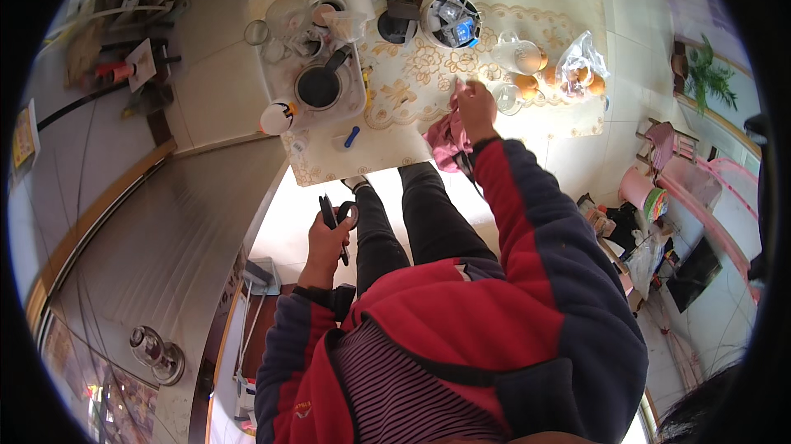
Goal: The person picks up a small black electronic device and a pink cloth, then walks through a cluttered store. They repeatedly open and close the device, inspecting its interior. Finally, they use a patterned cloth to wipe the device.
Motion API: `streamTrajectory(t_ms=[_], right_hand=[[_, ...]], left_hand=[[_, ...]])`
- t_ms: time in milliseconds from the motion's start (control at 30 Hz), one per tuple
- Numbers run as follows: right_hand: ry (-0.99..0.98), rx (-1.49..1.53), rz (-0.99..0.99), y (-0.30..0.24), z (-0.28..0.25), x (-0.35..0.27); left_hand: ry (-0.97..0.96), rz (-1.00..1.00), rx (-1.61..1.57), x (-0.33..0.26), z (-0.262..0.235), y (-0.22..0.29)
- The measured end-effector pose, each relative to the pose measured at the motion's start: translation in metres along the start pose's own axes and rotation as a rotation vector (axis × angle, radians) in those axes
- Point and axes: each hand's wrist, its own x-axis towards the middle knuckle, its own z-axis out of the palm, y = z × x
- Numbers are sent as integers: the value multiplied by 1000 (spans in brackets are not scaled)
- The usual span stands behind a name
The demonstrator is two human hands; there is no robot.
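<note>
1. One pink cloth [447, 144] is bunched at the near edge of the floral-patterned table [397, 96], gripped by the right hand [478, 108].
2. Before that edge, the left hand [326, 240] grasps a black loop-handled tool [329, 212].
3. Oranges [525, 81] lie on the table's right side.

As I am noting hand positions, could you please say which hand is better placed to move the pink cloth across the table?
Probably the right hand: it holds the pink cloth over the table, while the left hand, away from it, grips a dark object.
</note>
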Motion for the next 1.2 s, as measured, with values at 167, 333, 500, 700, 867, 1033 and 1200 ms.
streamTrajectory(t_ms=[167,333,500,700,867,1033,1200], right_hand=[[-214,-352,7,49,18,-68],[-199,-379,49,51,61,-68],[-75,-191,4,10,68,-1],[-183,-443,-68,-37,90,7],[-258,-362,-484,-34,105,-35],[-354,-125,-436,-51,71,-25],[-241,-107,-640,-99,82,14]], left_hand=[[1,-10,-10,4,-1,-3],[-2,-18,35,7,-3,-9],[24,-48,59,5,-13,-14],[51,-74,-4,6,-19,-23],[30,-71,-4,7,-18,-28],[42,-82,-7,7,-20,-30],[64,-110,-24,7,-21,-37]])
